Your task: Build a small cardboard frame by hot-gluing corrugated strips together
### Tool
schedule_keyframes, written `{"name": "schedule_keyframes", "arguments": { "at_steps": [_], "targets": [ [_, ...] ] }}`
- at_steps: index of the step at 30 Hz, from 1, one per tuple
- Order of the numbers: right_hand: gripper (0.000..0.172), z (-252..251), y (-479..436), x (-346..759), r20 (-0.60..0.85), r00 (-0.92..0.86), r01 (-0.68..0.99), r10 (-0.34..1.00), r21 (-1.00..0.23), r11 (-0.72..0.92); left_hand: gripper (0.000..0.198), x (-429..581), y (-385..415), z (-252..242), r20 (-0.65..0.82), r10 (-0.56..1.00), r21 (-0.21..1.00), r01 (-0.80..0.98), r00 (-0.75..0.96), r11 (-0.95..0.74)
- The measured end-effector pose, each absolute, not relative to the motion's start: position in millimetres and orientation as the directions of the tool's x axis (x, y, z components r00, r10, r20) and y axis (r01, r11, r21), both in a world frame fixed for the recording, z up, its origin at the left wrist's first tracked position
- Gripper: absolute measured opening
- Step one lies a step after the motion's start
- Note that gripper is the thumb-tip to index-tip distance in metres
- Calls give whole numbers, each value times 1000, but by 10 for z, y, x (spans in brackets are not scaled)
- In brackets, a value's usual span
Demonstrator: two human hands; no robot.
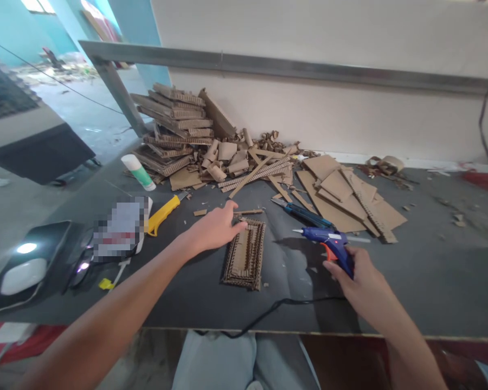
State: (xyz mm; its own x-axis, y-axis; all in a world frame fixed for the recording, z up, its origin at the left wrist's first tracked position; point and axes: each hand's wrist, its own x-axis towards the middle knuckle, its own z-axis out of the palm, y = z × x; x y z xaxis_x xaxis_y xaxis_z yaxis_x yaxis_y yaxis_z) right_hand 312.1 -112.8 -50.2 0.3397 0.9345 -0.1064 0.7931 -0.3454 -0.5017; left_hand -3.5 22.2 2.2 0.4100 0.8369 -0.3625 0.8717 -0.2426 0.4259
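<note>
My right hand [364, 273] is wrapped around the handle of a blue hot glue gun [325, 236] with an orange trigger. The gun's nozzle points left, and a glue stick sticks out of its back end. My left hand [215, 227] is at the upper left of a small rectangular cardboard piece [244, 254] with raised corrugated walls. Its thumb and index finger are apart, the thumb over the piece's top edge. A thin cardboard strip [250, 212] lies just beyond the piece. Behind the gun rests a blue-black utility knife [305, 213].
Stacked cardboard pieces [174, 119], curled scraps [231, 157] and flat sheets [341, 189] line the back. Left are a yellow cutter [162, 214], a glue stick tube [138, 171], a blurred-out item [120, 227] and a mouse [23, 276]. The gun's cord [276, 306] crosses the front edge.
</note>
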Motion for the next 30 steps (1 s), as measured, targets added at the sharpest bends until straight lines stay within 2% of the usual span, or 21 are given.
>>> {"name": "schedule_keyframes", "arguments": {
  "at_steps": [2,4,7,9,11,13,16,19,23,30],
  "targets": [
    [49,-443,-1155,3095,-57,304,713,951,-648,-267,59,-23,292,-33,-265,870,459,848,415,-265],
    [53,-340,-1160,3032,49,263,675,963,-723,-147,53,-5,353,-96,-159,887,461,828,432,-321],
    [51,-128,-1046,2891,162,228,712,960,-701,-51,49,19,399,-200,-106,877,472,800,469,-370],
    [50,5,-866,2793,237,144,734,961,-677,57,43,25,402,-270,-85,883,498,787,461,-364],
    [44,93,-621,2706,315,0,764,949,-612,203,35,20,397,-332,-11,910,496,792,414,-354],
    [38,115,-359,2637,325,-204,794,924,-497,350,31,10,391,-377,61,924,472,804,378,-361],
    [35,23,-51,2580,350,-441,766,826,-333,550,30,-11,385,-411,83,913,456,799,400,-391],
    [32,-156,69,2591,412,-507,720,757,-280,635,29,-26,386,-425,73,911,466,794,406,-391],
    [28,-324,42,2661,428,-532,703,731,-258,663,33,-31,393,-431,96,901,455,786,424,-419],
    [32,-292,30,2673,433,-644,659,630,-103,745,35,-8,398,-427,83,904,401,816,420,-416]
  ]
}}
